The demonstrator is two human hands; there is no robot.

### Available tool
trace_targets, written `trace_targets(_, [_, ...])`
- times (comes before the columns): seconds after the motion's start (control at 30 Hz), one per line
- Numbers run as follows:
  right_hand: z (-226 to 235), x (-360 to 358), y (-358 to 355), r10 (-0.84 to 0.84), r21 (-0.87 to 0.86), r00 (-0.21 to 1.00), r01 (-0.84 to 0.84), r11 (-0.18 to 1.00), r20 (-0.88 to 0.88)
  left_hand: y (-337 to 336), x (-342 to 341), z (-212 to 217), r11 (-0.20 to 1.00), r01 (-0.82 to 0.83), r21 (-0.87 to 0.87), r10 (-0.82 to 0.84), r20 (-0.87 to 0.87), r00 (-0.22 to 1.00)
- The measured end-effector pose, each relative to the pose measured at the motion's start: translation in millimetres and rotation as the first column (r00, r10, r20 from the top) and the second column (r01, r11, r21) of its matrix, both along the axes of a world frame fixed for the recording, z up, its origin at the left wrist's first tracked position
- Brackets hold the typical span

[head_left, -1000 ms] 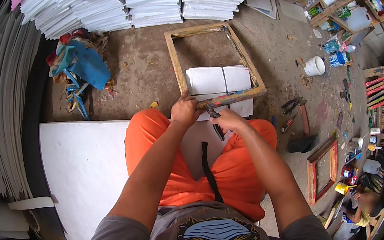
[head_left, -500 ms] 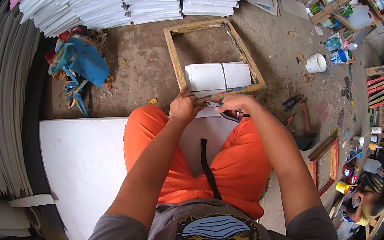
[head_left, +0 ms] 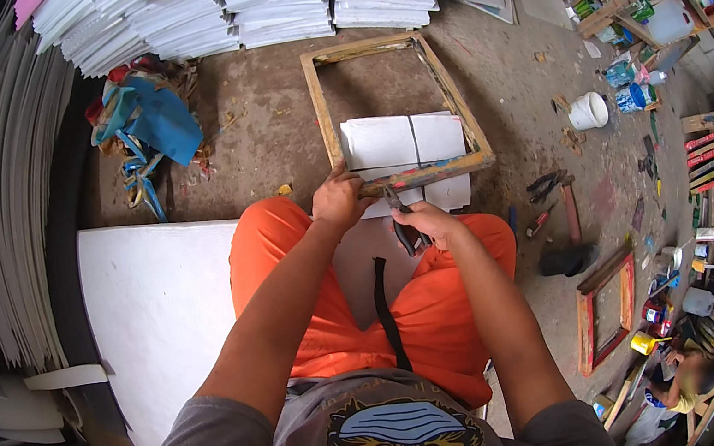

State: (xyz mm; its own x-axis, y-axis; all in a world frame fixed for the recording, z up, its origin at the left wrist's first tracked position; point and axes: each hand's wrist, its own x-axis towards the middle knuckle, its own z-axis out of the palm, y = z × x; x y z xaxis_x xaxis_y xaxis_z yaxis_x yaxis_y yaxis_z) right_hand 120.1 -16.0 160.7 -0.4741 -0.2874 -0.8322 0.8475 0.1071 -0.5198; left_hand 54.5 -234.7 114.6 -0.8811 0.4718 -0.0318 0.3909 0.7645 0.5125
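Beyond the knees (head_left: 263, 228), paint-stained wooden frame (head_left: 444, 171)

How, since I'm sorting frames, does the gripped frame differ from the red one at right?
The gripped frame looks larger in view than the red frame. The gripped frame is mostly brown; the red frame has red along its sides. The left hand holds the gripped frame; no hand touches the red frame. Both are open and four-sided.

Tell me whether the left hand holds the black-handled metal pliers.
No, the right hand holds the black-handled pliers; the left hand grips a rectangular wooden frame.
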Motion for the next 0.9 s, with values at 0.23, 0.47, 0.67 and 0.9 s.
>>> trace_targets(0.23, [12.3, -20.1, 0.7, 0.297, 0.21, 0.954, -0.301, 0.93, 0.049, 1.2, 0.4, 3.6, 1.0, -0.025, 0.009, 0.025, 0.026, 0.999])
trace_targets(0.47, [19.1, -30.5, 6.8, 0.349, 0.186, 0.934, -0.358, 0.915, 0.078, 1.2, 0.0, 4.0, 1.0, -0.014, -0.017, 0.014, 0.04, 0.999])
trace_targets(0.67, [25.7, -41.1, 7.3, 0.397, 0.238, 0.911, -0.413, 0.879, 0.115, 0.9, 0.1, 2.7, 1.0, -0.021, -0.015, 0.021, 0.053, 0.998])
trace_targets(0.9, [22.1, -43.4, 9.5, 0.361, 0.203, 0.927, -0.375, 0.904, 0.103, 0.8, 0.5, 1.1, 1.0, -0.023, -0.002, 0.023, 0.055, 0.998])
